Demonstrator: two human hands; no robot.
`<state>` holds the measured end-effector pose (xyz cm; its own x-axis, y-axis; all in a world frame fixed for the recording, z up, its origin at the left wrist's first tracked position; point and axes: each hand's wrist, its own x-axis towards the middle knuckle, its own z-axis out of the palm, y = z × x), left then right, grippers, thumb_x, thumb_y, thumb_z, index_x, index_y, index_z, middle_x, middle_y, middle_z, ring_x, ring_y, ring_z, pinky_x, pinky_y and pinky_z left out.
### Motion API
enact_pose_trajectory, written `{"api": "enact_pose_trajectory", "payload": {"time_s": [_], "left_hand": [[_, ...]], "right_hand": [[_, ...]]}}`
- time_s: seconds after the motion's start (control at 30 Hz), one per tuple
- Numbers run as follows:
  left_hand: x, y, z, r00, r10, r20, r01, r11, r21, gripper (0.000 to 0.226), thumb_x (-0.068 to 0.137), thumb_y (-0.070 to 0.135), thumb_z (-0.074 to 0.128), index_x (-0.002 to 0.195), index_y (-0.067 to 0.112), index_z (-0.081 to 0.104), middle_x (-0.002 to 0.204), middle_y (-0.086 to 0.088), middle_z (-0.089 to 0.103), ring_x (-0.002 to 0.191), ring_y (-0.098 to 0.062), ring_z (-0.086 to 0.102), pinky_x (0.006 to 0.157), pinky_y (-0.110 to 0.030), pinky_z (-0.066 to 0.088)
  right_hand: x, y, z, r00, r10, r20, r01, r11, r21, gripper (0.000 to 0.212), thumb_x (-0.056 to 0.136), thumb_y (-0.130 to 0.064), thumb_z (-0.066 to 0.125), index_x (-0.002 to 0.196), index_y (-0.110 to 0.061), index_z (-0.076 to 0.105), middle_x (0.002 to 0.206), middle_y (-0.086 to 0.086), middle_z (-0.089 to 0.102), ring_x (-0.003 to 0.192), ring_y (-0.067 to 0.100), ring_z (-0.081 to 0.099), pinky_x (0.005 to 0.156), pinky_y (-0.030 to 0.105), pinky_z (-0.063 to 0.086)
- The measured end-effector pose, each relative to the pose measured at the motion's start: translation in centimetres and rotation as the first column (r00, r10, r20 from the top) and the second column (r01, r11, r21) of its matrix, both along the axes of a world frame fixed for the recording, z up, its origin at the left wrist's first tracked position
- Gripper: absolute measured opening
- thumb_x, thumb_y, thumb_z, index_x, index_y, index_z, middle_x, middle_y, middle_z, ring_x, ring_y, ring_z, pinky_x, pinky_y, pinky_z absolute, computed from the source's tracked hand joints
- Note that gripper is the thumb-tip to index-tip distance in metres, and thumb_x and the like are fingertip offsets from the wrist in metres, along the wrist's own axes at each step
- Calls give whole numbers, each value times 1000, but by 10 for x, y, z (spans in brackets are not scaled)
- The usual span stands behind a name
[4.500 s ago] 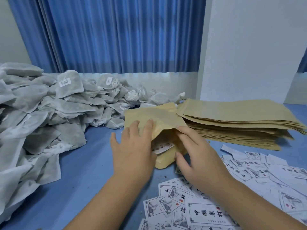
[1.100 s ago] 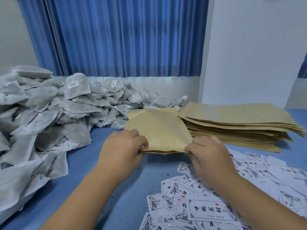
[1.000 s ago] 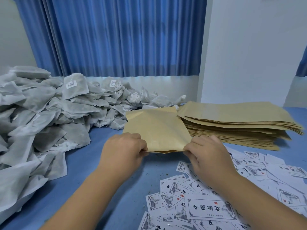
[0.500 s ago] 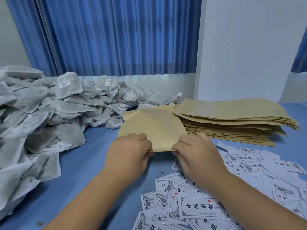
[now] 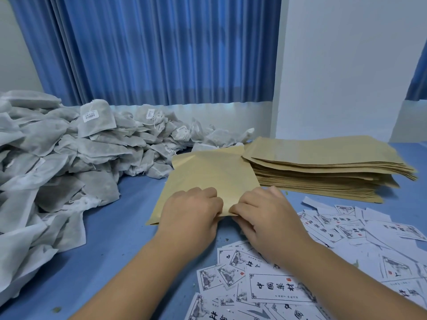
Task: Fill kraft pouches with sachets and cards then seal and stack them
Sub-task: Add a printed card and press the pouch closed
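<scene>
head view | flat tan kraft paper pouch point(image 5: 212, 172) lay on blue table point(image 5: 115, 239), near edge pinched by left hand point(image 5: 191, 213) and right hand point(image 5: 265, 218) | seal judged best pressed outward along whole edge

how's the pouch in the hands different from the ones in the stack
The pouch lies alone on the table, visibly creased; the stack holds pouches lying flat, piled up. The left hand and right hand pinch the pouch's near edge; the stack is untouched. Both are plain kraft paper.
</scene>
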<state>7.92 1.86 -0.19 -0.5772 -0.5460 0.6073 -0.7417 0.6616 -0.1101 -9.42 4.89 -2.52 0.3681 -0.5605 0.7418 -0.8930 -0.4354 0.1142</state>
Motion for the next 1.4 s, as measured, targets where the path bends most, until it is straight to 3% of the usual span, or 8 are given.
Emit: {"api": "enact_pose_trajectory", "payload": {"time_s": [0.43, 0.6, 0.73, 0.83, 0.9, 1.1, 1.2, 1.4], "left_hand": [[-3, -1, 0, 1000, -4, 5, 4, 999, -34, 27, 54, 16, 89, 53, 16, 62, 55, 2, 51, 47, -25, 52, 37, -25, 35], [11, -4, 2, 997, 39, -71, -41, 999, -24, 24, 60, 17, 85, 60, 16, 62, 61, 1, 53, 54, -27, 55, 39, -31, 38], [25, -7, 10, 974, 78, -212, -84, 996, -19, 14, 70, 13, 80, 69, 15, 67, 69, -1, 58, 62, -29, 58, 45, -37, 44], [30, -6, 13, 971, 45, -235, -50, 999, -15, 8, 76, 21, 74, 72, 16, 70, 72, 0, 61, 66, -27, 59, 48, -38, 46], [33, -5, 14, 978, -33, -207, 49, 996, 72, 32, 80, 47, 58, 74, 19, 71, 75, 6, 62, 69, -21, 61, 56, -36, 48], [53, -21, 16, 813, 334, -477, -148, 910, 386, 56, 88, 65, 27, 80, 24, 65, 92, 7, 61, 85, -16, 55, 72, -34, 41], [77, -41, 11, 697, 655, -293, -426, 707, 565, 40, 90, 52, 43, 112, 23, 60, 121, -6, 56, 107, -28, 55, 86, -38, 43], [106, -60, -1, 542, 743, -392, -155, 547, 823, 59, 87, 43, 61, 136, 11, 48, 133, -9, 55, 119, -29, 52, 88, -34, 40]], "right_hand": [[0, -5, -2, 994, 33, 104, -33, 999, 2, 6, 74, -25, 73, 77, -23, 78, 64, -9, 59, 64, 20, 57, 63, 34, 43], [2, -2, 0, 937, -59, 344, -30, 968, 248, 37, 87, -55, 57, 105, -25, 72, 109, -11, 60, 104, 10, 52, 88, 29, 35], [11, 4, 15, 472, -297, 830, -342, 806, 483, 78, 70, -76, 47, 132, -29, 52, 126, -13, 57, 109, 4, 59, 95, 25, 44], [20, 0, 20, -67, -506, 860, -745, 599, 295, 39, 88, -44, 60, 109, -10, 62, 99, 12, 73, 82, 28, 72, 72, 34, 57], [28, 3, 21, -129, -549, 826, -827, 520, 216, 20, 95, -12, 55, 107, 2, 61, 95, 23, 71, 78, 33, 72, 62, 33, 58], [39, 6, 12, 3, -523, 852, -855, 441, 273, 40, 85, 22, 38, 109, 1, 61, 100, 21, 71, 84, 34, 70, 62, 33, 57], [42, 7, 14, 143, -467, 873, -840, 410, 356, 43, 85, 20, 43, 110, -8, 64, 103, 21, 71, 80, 28, 68, 64, 33, 55], [54, -10, 37, 473, -304, 827, -593, 585, 553, 55, 82, 15, 41, 105, -30, 65, 96, -7, 73, 81, 10, 69, 61, 20, 49]]}}
